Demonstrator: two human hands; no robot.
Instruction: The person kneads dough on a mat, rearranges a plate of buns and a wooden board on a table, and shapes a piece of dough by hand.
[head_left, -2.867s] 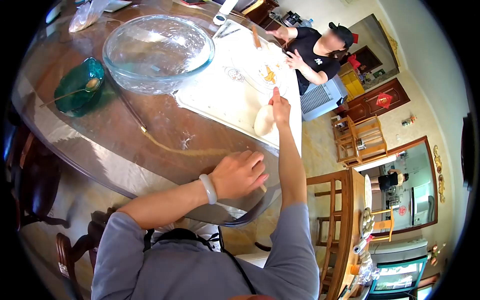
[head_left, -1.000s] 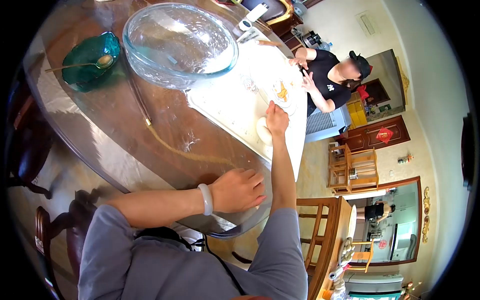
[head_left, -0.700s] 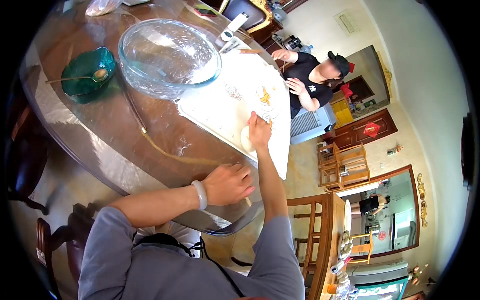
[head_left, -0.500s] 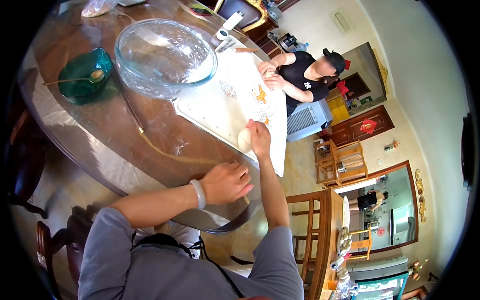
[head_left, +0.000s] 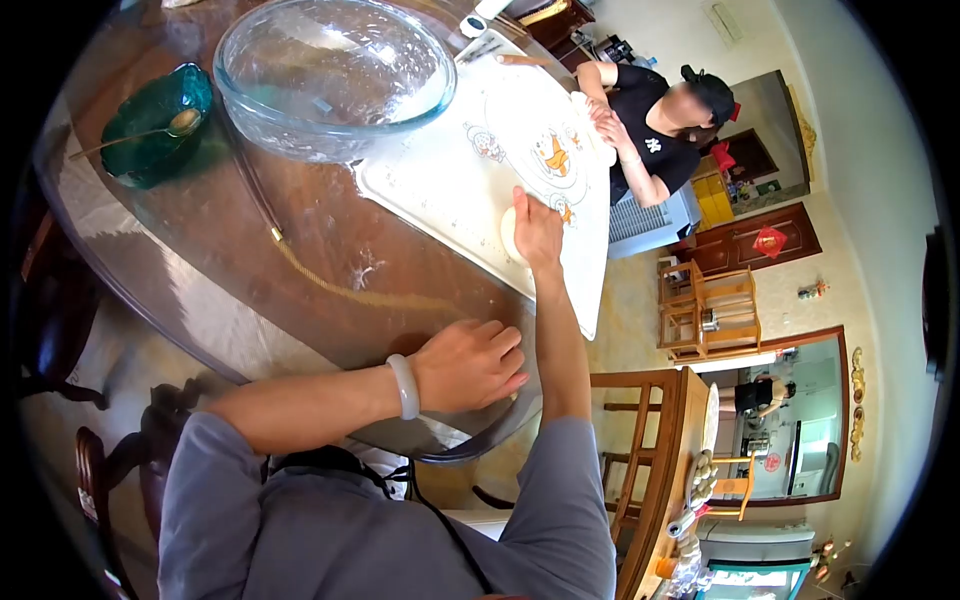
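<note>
My right hand (head_left: 538,230) bears down on a piece of pale dough (head_left: 509,236) at the near edge of a white board (head_left: 455,225) printed with cartoon figures. The hand partly covers the dough, and its fingers wrap over the far side. My left hand (head_left: 470,365), with a pale bangle (head_left: 404,387) on the wrist, rests by the table's edge. Its fingers are loosely curled in, and nothing shows in them. Across the board, another person's hands (head_left: 607,125) work on a pale piece of dough.
A large glass bowl (head_left: 335,85) with whitish smears overlaps the board's left side. Left of it is a green bowl (head_left: 150,145) with a spoon (head_left: 184,122). A dark and tan cord (head_left: 300,268) crosses the glossy table (head_left: 220,230). Behind stand wooden chairs (head_left: 705,310) and another wooden table (head_left: 655,480).
My right hand has pushed forward and flattened over the dough, which now shows less. The left hand stays by the edge. The view has shifted, and the other person's hands have moved.
</note>
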